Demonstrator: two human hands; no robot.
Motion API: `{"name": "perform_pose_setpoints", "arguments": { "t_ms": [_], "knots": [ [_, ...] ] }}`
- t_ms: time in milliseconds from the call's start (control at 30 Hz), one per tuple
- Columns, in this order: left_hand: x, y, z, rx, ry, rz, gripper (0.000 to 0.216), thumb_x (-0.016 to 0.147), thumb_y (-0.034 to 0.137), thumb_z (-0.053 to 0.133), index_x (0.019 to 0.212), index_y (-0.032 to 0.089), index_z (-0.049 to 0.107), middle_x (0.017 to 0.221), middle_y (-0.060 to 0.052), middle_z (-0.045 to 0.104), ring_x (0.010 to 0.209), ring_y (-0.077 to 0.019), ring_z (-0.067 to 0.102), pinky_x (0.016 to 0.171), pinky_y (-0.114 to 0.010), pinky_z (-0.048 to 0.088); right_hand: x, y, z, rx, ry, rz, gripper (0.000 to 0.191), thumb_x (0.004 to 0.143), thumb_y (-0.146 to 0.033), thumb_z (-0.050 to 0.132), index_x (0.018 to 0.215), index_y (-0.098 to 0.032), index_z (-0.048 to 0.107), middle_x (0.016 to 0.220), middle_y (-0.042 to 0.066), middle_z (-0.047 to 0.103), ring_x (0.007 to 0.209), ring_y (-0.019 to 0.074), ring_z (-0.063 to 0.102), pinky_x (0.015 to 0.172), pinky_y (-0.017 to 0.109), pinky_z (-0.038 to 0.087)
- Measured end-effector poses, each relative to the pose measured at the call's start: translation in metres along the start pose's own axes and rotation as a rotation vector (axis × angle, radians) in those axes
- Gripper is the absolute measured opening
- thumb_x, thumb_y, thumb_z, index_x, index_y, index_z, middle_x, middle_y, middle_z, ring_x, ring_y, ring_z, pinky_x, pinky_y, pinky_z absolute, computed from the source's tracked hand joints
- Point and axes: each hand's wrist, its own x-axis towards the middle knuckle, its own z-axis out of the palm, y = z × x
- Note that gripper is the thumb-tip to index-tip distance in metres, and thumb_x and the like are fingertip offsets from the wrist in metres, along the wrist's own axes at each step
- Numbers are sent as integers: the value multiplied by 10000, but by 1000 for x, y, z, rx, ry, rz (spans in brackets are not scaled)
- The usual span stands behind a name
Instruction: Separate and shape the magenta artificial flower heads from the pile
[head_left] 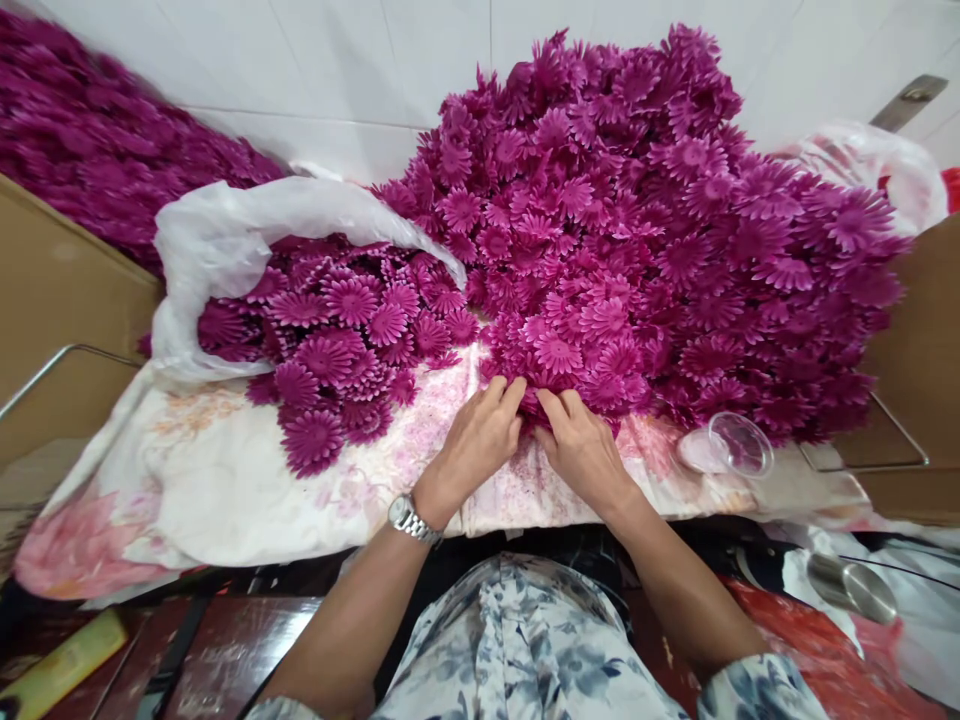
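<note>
The left hand (476,440) and the right hand (581,450) both have their fingers pressed together, pinching a single magenta bloom (531,398) at the foot of the tall heap of magenta daisy-shaped artificial flowers (637,230). Tugging there could undercut the slope, sending flowers onto the clear plastic cup (739,443) or off the floral cloth (225,490).

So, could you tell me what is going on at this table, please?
The person's left hand, with a wristwatch, and right hand are side by side, fingertips pressed into the near edge of a big pile of magenta flower heads on a cloth. More flower heads spill from a white plastic bag on the left.
</note>
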Motion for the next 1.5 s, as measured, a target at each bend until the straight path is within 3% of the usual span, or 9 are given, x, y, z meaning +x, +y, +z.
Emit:
{"name": "perform_pose_setpoints", "arguments": {
  "t_ms": [233,400,633,800,967,1133,1267,1400,1500],
  "knots": [
    [29,-3,-9,140,-22,-38,479,826,54,356,1295,95,443,1150,-170,554,982,-252,587,871,-398,481,5,5,-7,-84,53,16,391,870,-299,528,1230,-147,512,906,76,597,718,188,618,611,285,507],
    [3,-6,-22,168,-40,-34,611,815,80,426,1407,196,326,1436,-192,368,1207,-302,499,949,-435,429,-15,9,-10,-108,185,-60,426,865,-318,531,1239,-116,516,920,92,604,691,179,602,596,287,495],
    [-41,-13,-35,176,23,-93,660,817,67,459,1414,308,312,1491,-137,333,1204,-266,514,981,-416,400,-29,15,-16,-174,392,-219,348,813,-292,618,1130,-148,610,816,37,645,655,156,583,620,273,445],
    [-58,-35,-46,162,255,-134,422,827,66,436,1192,226,574,1277,-93,577,1028,-224,593,883,-366,451,-26,13,-17,-189,463,-271,274,764,-124,605,1032,-148,657,746,21,642,619,143,568,578,253,418],
    [-78,-84,-67,87,554,-496,251,858,150,444,1028,119,626,999,-121,654,959,-219,603,861,-349,462,-24,16,-20,-139,492,-286,342,703,-11,565,1005,-136,664,778,42,659,638,144,588,616,247,455],
    [-103,-113,-71,176,377,-832,258,813,295,535,1014,147,601,972,-120,645,942,-281,596,841,-419,455,-21,13,-26,-156,528,-275,366,655,16,614,972,-153,684,737,30,676,600,145,595,545,242,445],
    [-112,-117,-57,176,299,-895,225,758,319,602,935,182,574,892,-92,643,898,-279,588,810,-420,446,-15,6,-26,-123,514,-319,310,674,-1,628,943,-143,689,715,37,672,575,142,595,499,243,423],
    [-117,-114,-53,-97,536,-891,99,717,214,606,704,211,508,676,11,569,662,-166,541,670,-302,442,-14,3,-25,-95,545,-319,295,671,-9,653,928,-148,690,722,37,678,577,136,594,539,240,454],
    [-116,-104,-58,-339,725,-754,79,719,169,593,695,206,527,638,39,557,614,-125,524,634,-256,442,-12,-5,-25,9,541,-312,281,692,-30,662,945,-152,673,738,31,674,597,119,594,591,228,480]
  ]
}}
